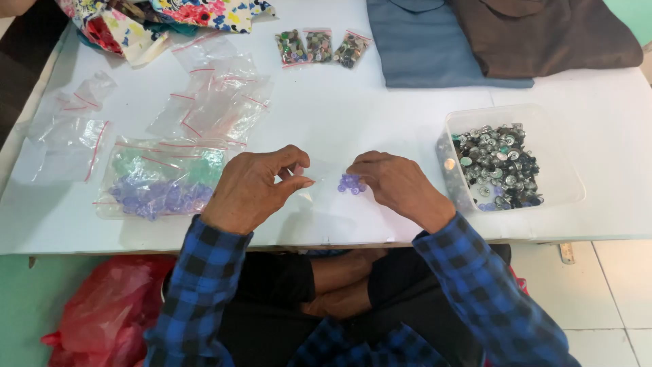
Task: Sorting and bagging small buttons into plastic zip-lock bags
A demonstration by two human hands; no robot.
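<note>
Your left hand (255, 190) has thumb and forefinger pressed together in a grip on the edge of a small clear plastic zip bag (314, 178), holding it just above the white table (353, 109). Your right hand (397, 185) is curled with its fingertips pinching a small cluster of pale purple plastic buttons (351, 183) right at the bag's other side, touching or almost touching it; whether the buttons are inside the mouth yet cannot be told.

This looks like the filling step: loose buttons going into a little bag. The next move calls for keeping the bag's mouth spread while you ease the cluster in without spilling.

Just left of your left hand lies a larger clear bag of purple and green buttons (159, 180), with empty red-striped zip bags (217, 95) beyond it. To your right stands a clear plastic tub of dark and silver buttons (499, 166). Three small filled bags (320, 46) lie at the far edge, near folded blue and brown cloth (502, 37).
</note>
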